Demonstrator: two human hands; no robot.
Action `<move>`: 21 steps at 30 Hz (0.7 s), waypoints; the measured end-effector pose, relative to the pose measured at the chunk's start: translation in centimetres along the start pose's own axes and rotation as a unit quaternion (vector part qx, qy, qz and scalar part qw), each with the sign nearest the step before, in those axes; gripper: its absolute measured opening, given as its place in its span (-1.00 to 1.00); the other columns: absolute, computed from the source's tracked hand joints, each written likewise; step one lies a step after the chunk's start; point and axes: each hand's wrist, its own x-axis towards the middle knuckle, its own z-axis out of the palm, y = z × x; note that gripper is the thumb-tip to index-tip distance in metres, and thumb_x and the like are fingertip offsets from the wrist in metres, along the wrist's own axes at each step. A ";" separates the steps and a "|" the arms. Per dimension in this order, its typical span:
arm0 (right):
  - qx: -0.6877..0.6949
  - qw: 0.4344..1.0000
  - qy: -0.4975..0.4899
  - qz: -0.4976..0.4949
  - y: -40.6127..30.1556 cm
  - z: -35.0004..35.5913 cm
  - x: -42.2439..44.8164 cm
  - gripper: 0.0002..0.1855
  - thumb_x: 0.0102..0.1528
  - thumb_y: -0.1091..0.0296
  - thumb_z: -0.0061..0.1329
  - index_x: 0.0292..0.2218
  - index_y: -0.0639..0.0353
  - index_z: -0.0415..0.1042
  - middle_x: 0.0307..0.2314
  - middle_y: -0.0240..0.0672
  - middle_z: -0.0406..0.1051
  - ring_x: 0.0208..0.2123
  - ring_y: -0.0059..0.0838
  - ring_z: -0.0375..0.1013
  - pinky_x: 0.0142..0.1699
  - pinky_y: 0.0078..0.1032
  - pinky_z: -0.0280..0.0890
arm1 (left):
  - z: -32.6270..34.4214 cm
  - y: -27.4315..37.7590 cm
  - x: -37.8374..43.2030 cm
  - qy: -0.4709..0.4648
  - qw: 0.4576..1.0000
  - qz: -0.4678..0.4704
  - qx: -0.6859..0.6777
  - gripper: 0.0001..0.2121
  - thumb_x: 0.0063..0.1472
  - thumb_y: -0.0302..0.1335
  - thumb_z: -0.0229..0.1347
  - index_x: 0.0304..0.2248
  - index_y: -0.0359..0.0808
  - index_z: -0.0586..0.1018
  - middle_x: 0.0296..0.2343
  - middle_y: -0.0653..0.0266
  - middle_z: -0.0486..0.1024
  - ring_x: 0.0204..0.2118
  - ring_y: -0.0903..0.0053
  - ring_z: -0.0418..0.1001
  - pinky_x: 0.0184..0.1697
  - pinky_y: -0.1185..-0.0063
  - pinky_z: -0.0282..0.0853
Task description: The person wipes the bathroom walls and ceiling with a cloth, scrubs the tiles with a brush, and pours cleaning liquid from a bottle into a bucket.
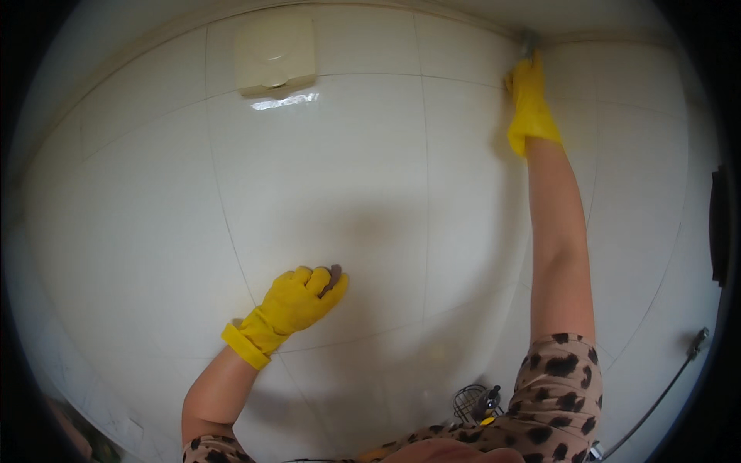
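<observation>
Both my hands wear yellow rubber gloves. My left hand (304, 298) is closed round a dark brownish cloth or pad (332, 280), of which only an edge shows between the fingers, and rests at the white tiled wall (347, 156). My right hand (527, 78) reaches up to the corner where two tiled walls meet the ceiling; it holds a greyish-green object (527, 43), perhaps a brush or scrubber, against that corner. Most of this object is hidden by the glove or blurred.
A cream plastic box (276, 52) is fixed high on the wall. Low down, a black wire basket (468, 403) stands by a dark pump bottle (487, 402). A shower hose (660, 396) hangs at the right, below a dark object (718, 226) at the edge.
</observation>
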 end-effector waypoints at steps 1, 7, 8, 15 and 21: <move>-0.058 0.998 -0.038 -0.006 0.0 -0.5 0.6 -0.52 0.20 0.25 -0.21 0.15 -0.12 0.20 -0.22 0.07 0.48 -0.16 0.13 0.46 -0.07 -0.15 0.37 | 0.5 0.5 0.4 0.006 1.000 -0.001 0.003 -0.78 -0.02 -0.57 0.18 -0.33 -0.10 0.57 -0.56 0.39 0.21 -0.59 0.52 0.24 -0.62 0.58 0.22; -0.187 0.957 -0.191 -0.115 -4.4 -0.4 1.0 -0.74 0.08 0.35 -0.12 -0.21 0.17 0.49 -0.37 -0.08 0.52 -0.28 -0.06 0.52 -0.15 -0.22 0.40 | 4.8 3.5 2.8 0.011 1.000 -0.006 -0.018 -0.76 -0.02 -0.57 0.18 -0.30 -0.11 0.59 -0.54 0.38 0.27 -0.58 0.50 0.26 -0.62 0.54 0.24; -0.174 0.962 -0.195 -0.074 -2.9 0.7 1.9 -0.76 0.07 0.33 -0.11 -0.24 0.16 0.51 -0.40 -0.10 0.52 -0.31 -0.09 0.52 -0.16 -0.23 0.41 | 5.5 3.5 3.4 0.019 0.999 -0.002 -0.032 -0.76 -0.02 -0.57 0.18 -0.30 -0.11 0.59 -0.54 0.38 0.27 -0.58 0.50 0.26 -0.62 0.54 0.24; 0.199 0.937 -0.153 0.243 -3.1 -1.3 1.4 -0.78 0.12 0.31 -0.18 -0.38 0.14 0.51 -0.49 -0.13 0.50 -0.60 -0.26 0.43 -0.48 -0.26 0.32 | 6.8 4.5 2.3 0.012 1.000 -0.006 -0.025 -0.71 0.01 -0.52 0.15 -0.21 -0.16 0.57 -0.48 0.35 0.34 -0.53 0.46 0.30 -0.58 0.53 0.27; 0.226 0.935 -0.201 0.185 -9.7 0.6 2.4 -0.76 0.15 0.28 -0.19 -0.38 0.15 0.50 -0.56 -0.14 0.48 -0.61 -0.27 0.44 -0.52 -0.25 0.30 | 4.2 1.2 3.1 0.011 1.000 -0.016 -0.018 -0.73 0.02 -0.51 0.14 -0.22 -0.17 0.57 -0.48 0.34 0.33 -0.54 0.45 0.30 -0.57 0.53 0.27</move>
